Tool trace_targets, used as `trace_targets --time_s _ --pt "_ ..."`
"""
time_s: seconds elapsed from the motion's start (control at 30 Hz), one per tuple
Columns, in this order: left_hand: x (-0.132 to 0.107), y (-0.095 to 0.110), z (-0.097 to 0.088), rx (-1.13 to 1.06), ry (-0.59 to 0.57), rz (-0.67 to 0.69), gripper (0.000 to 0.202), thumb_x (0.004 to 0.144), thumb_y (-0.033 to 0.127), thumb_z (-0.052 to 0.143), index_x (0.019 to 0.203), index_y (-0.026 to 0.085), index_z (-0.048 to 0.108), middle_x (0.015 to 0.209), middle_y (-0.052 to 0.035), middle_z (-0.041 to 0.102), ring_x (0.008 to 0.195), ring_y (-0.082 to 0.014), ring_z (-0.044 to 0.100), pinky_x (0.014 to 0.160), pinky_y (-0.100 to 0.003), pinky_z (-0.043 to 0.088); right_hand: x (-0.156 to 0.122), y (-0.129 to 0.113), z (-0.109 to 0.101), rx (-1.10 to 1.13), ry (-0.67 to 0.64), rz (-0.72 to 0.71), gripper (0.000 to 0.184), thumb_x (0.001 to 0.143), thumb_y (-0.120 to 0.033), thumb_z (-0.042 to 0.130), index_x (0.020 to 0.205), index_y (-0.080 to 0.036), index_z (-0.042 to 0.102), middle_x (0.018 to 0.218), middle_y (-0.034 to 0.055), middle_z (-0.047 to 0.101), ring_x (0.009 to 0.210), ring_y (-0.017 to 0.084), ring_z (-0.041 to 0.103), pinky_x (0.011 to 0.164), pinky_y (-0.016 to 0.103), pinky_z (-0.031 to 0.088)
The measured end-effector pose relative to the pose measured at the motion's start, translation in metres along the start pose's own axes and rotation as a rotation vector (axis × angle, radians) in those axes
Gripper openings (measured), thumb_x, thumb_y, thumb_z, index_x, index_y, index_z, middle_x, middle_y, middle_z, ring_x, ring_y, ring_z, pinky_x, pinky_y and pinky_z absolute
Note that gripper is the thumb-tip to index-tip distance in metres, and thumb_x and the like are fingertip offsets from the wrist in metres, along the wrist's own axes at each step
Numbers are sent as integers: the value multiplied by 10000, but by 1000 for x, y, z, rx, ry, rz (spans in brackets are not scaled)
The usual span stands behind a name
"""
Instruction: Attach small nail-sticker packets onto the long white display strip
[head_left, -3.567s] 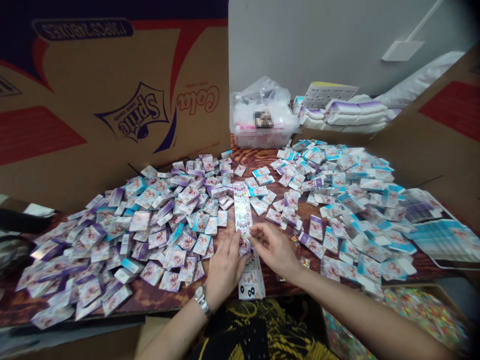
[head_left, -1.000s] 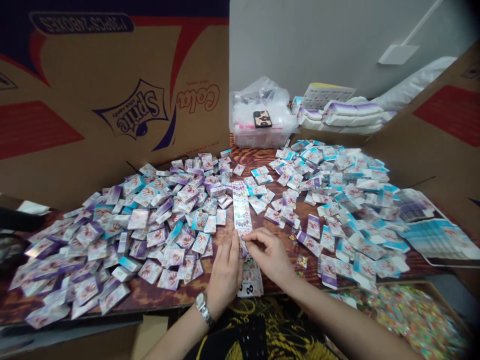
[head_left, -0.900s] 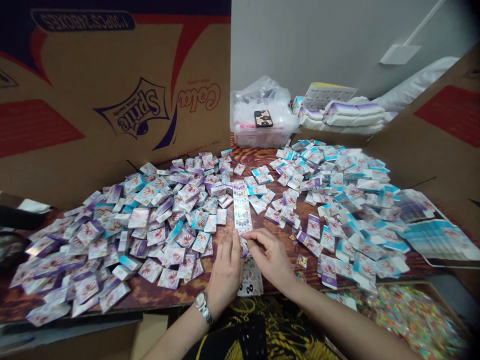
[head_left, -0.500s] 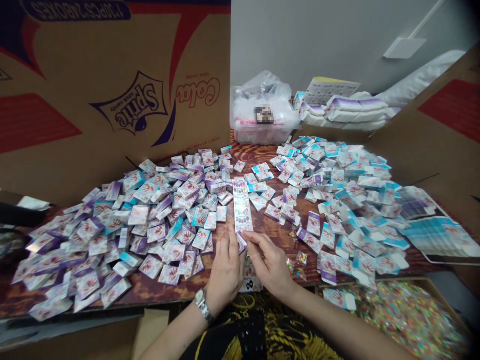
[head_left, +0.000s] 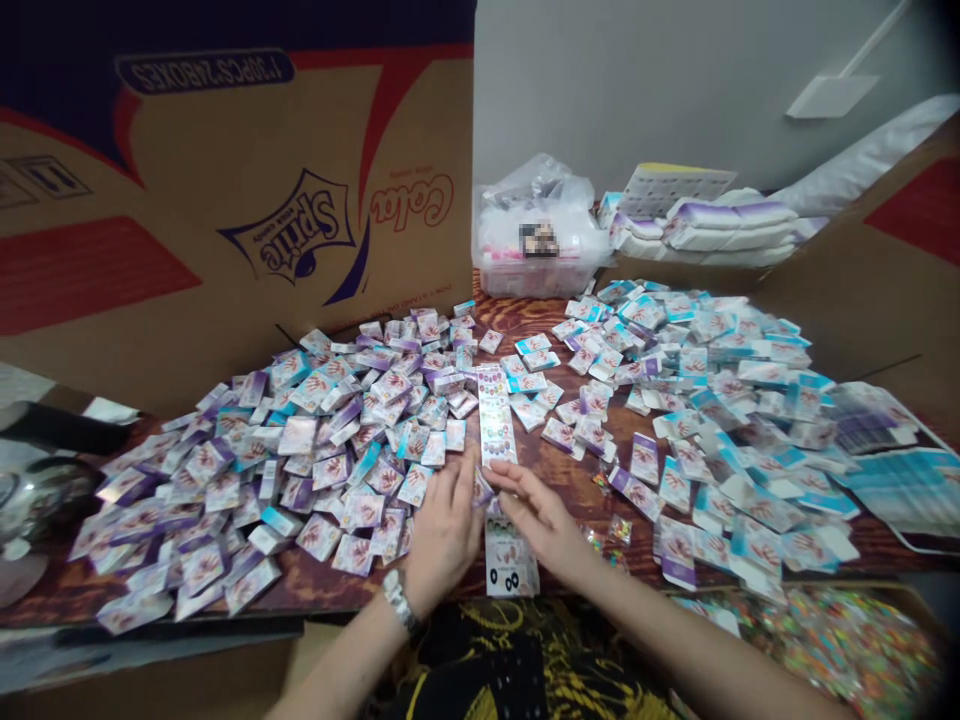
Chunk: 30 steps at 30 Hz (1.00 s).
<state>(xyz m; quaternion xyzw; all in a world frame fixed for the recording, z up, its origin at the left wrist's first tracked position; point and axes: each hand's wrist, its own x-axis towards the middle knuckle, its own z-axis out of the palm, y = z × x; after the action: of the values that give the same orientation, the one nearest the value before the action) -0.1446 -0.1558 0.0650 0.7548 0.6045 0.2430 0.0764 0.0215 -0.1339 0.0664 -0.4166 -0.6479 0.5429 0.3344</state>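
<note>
A long white strip printed with small nail designs (head_left: 495, 415) lies upright on the wooden table (head_left: 517, 322). My left hand (head_left: 444, 530) and my right hand (head_left: 536, 515) meet at its lower end, both fingertips touching a small purple-and-white packet (head_left: 481, 487). Whether either hand grips it is hard to tell. Below them lies a white card with black rings (head_left: 511, 562). Heaps of similar packets spread to the left (head_left: 247, 490) and right (head_left: 720, 400). A metal wristwatch (head_left: 397, 600) circles my left wrist.
Tall printed cardboard panels (head_left: 225, 200) stand behind and to the right of the table. At the back are a plastic tub with bags (head_left: 536, 270) and stacked white-purple cards (head_left: 720, 230). Small clear bags (head_left: 619, 530) lie near my right hand; a box of colourful scraps (head_left: 832, 640) sits below.
My hands have drawn slightly apart and up the table, uncovering more of the white card with black rings. The whole view has shifted a little to the right.
</note>
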Motion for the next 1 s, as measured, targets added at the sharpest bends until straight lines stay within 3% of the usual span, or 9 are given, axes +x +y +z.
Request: trace_targets --time_s 0.1,0.2,0.3,0.37,0.47,0.57,0.63,0.87,1.0 --pt "35 -47 -48 257 128 -97 511 896 288 406 1363 85 354 974 -180 575 914 -292 527 725 -405 473 22 7 -28 -249 54 -82 391 928 -310 431 1314 -255 414 1310 80 516 1202 222 486 988 425 422" --pt "73 -88 -102 430 282 -163 677 852 380 484 1403 55 264 1222 -262 470 1145 -422 409 911 -590 349 45 18 -50 -558 33 -198 423 929 -312 417 1344 -232 399 1315 94 508 1208 239 472 1011 441 389" --pt "84 -87 -121 400 364 -104 787 811 424 553 1423 75 204 1452 -245 204 1318 -451 174 1042 -623 180 62 38 -56 -815 -171 -294 517 899 -360 481 1369 -169 380 1380 128 440 1287 262 379 1062 433 325" --pt "69 -65 -103 271 306 -17 741 834 389 539 1431 129 186 1464 -194 225 1340 -382 204 1073 -570 210 68 52 -54 -938 -294 -310 666 842 -431 559 1398 -142 332 1440 146 347 1346 290 269 1084 451 279" --pt "23 -21 -47 39 15 127 558 888 299 462 1400 190 267 1363 -132 431 1277 -269 377 1034 -468 366 73 67 -48 -1058 -364 -280 794 786 -494 609 1417 -131 293 1462 159 294 1366 316 204 1093 490 230" --pt "-22 8 9 -11 -321 252 480 888 286 453 1339 136 379 1339 -156 474 1270 -288 399 1004 -463 407 73 75 -43 -1106 -386 -274 752 790 -480 612 1390 -111 349 1438 168 341 1354 321 236 1086 492 230" --pt "-39 15 31 -4 -470 271 477 877 284 468 1320 118 409 1362 -171 452 1275 -315 391 1000 -486 403 72 77 -42 -1114 -379 -288 706 799 -473 604 1371 -121 384 1423 162 371 1345 315 261 1073 498 246" --pt "-42 9 37 -14 -550 227 474 878 276 465 1325 130 405 1400 -181 400 1311 -323 335 1017 -508 365 59 80 -35 -1036 -227 -339 461 847 -376 579 1270 -207 510 1301 101 537 1255 265 419 1028 500 303" --pt "-41 11 35 -212 -511 160 439 881 307 460 1292 153 451 1389 -174 413 1315 -317 323 1035 -510 329 54 76 -33 -984 -100 -384 189 876 -266 547 1025 -253 662 1119 41 663 1110 244 542 962 480 376"
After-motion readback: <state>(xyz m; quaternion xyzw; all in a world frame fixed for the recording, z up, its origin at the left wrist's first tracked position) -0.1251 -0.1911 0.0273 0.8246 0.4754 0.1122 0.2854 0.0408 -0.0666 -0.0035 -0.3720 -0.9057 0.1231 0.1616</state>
